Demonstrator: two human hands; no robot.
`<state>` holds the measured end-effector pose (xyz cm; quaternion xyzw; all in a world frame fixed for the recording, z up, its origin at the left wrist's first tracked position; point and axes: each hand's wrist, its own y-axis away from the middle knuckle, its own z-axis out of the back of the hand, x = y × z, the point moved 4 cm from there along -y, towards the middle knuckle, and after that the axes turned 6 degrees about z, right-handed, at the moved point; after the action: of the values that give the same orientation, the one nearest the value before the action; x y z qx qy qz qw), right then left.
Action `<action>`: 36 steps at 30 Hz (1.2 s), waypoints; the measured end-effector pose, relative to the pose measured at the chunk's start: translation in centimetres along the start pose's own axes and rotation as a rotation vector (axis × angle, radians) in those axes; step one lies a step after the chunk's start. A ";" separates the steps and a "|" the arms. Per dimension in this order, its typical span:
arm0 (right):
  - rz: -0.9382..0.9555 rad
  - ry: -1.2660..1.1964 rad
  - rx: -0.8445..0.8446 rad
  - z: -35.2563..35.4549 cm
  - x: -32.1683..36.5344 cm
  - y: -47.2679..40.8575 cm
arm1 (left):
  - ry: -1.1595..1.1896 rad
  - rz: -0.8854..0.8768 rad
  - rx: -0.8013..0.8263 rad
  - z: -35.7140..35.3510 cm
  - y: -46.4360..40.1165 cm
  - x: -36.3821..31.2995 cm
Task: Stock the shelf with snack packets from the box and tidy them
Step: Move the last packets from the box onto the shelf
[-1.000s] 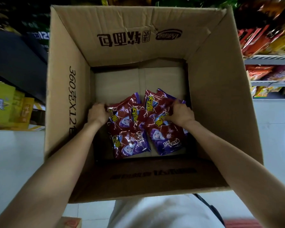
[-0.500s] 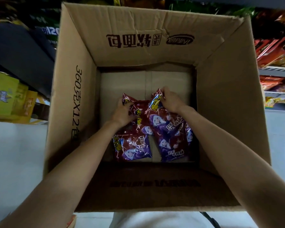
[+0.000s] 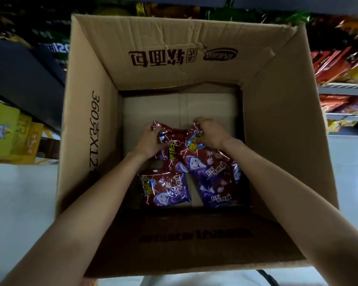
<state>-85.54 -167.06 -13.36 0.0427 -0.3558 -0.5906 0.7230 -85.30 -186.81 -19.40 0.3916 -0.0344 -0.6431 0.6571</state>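
A large open cardboard box [image 3: 85,124] fills the view, with several red and purple snack packets at its bottom. My left hand [image 3: 148,140] grips the top edge of one packet [image 3: 170,149] near the box's middle. My right hand [image 3: 210,133] grips the top edge of a neighbouring packet [image 3: 207,166]. Another packet [image 3: 163,187] lies flat nearer to me on the left, and a further one [image 3: 217,197] lies on the right under the gripped one. Both forearms reach down into the box.
Shelves [image 3: 343,85] with red and yellow snack packs stand at the right, beyond the box. Yellow cartons [image 3: 6,133] sit on the left under a dark shelf. More packets show above the box's far flap. A pale floor [image 3: 19,193] surrounds the box.
Both hands slid from the packets' outer sides to their far top edges and closed on them. The two gripped packets have bunched up toward the box's middle.
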 end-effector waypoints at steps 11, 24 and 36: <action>0.065 0.455 -0.048 3.4 0.6 5.8 | 0.203 -0.081 -0.128 1.9 1.8 -0.7; 0.041 0.111 -0.587 8.7 1.7 14.0 | 0.320 -0.134 -0.425 8.7 7.4 -4.3; 0.356 -0.616 -0.829 15.1 1.5 22.3 | 0.410 -0.496 -0.859 16.2 16.8 -13.7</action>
<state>-75.58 -156.29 9.28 -0.4817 -0.2901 -0.5351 0.6304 -82.76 -184.75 7.53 0.2014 0.4547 -0.6454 0.5798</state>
